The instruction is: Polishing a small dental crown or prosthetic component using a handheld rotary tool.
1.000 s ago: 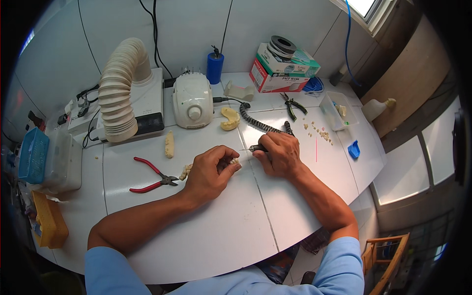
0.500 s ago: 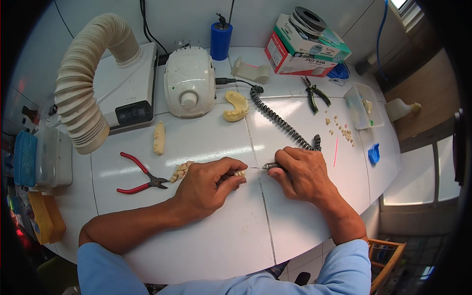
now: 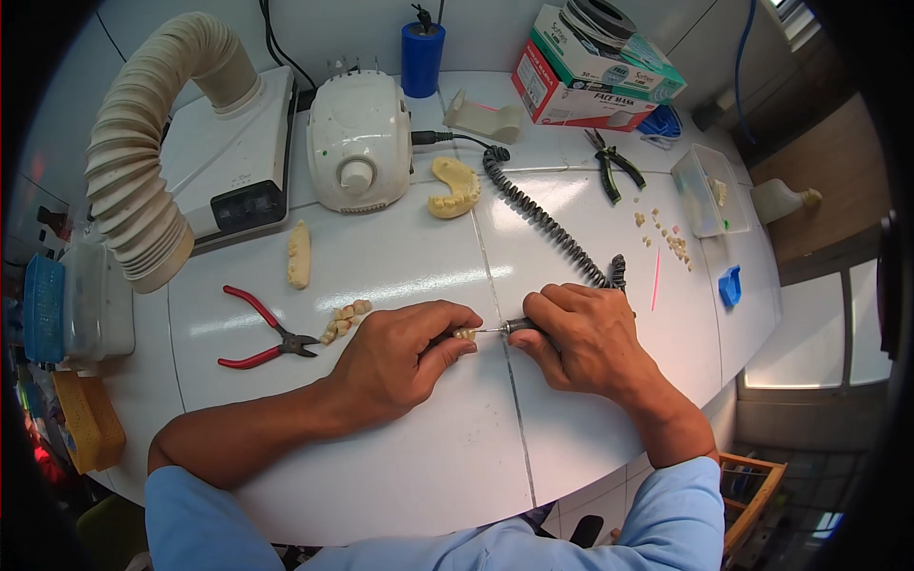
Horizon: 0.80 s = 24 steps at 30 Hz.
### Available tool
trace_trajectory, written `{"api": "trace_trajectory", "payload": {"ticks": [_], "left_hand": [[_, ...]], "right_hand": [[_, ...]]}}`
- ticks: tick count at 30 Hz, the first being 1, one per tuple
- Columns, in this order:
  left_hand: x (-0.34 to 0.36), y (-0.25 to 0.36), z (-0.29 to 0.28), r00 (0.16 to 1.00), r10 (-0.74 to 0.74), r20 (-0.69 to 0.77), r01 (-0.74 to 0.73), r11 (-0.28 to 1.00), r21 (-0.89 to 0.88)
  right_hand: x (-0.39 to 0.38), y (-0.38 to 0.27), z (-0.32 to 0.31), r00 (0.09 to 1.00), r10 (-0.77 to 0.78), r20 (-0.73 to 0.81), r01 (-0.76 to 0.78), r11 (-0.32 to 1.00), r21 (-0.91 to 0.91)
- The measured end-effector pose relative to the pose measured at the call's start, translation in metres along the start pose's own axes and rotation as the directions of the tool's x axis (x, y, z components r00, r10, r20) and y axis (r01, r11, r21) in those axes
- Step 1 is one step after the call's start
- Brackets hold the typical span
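Note:
Between the thumb and fingers of my left hand [image 3: 395, 347] is a small cream dental model piece with teeth [image 3: 465, 334], partly covered by the fingertips. My right hand [image 3: 586, 333] grips a dark rotary handpiece [image 3: 521, 325], its thin metal bur [image 3: 488, 330] pointing left. The bur's tip is at the right side of the tooth piece; whether it touches cannot be made out. Just beyond my left hand lies a small heap of cream model teeth [image 3: 345, 320], with red-handled cutting pliers [image 3: 271, 333] to its left.
Behind stand a white handpiece control unit [image 3: 360, 143], joined to a coiled black cord [image 3: 547, 219], and a dust extractor hose [image 3: 143, 152]. A yellow dental arch model [image 3: 455, 188] and a long tooth model [image 3: 299, 255] lie nearer. Green-black pliers [image 3: 614, 167] and loose teeth [image 3: 666, 238] are right.
My right hand has brought the bur slightly left and down, closing the small gap to the tooth piece. My left hand keeps its hold. The whole view has shifted a little.

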State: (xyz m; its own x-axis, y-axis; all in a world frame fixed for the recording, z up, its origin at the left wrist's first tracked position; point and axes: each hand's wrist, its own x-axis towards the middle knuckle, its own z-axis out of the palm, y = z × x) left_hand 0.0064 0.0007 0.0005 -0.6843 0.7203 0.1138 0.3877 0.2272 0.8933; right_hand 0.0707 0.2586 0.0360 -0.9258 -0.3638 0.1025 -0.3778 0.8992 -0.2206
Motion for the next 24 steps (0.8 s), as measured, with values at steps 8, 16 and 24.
{"api": "trace_trajectory", "payload": {"ticks": [8, 16, 24], "left_hand": [[-0.001, -0.0018, 0.0007, 1.0, 0.015, -0.006, -0.015, 1.0, 0.006], [0.0, -0.0008, -0.0005, 1.0, 0.014, 0.002, -0.014, 1.0, 0.012], [-0.0009, -0.0014, 0.0011, 1.0, 0.022, 0.006, -0.022, 1.0, 0.013]], "right_hand": [[0.0013, -0.0022, 0.0, 1.0, -0.003, 0.005, 0.003, 1.0, -0.014], [0.0011, -0.0013, -0.0012, 1.0, 0.012, 0.021, -0.012, 1.0, -0.005], [0.0001, -0.0022, -0.0018, 1.0, 0.005, 0.019, -0.005, 1.0, -0.003]]}}
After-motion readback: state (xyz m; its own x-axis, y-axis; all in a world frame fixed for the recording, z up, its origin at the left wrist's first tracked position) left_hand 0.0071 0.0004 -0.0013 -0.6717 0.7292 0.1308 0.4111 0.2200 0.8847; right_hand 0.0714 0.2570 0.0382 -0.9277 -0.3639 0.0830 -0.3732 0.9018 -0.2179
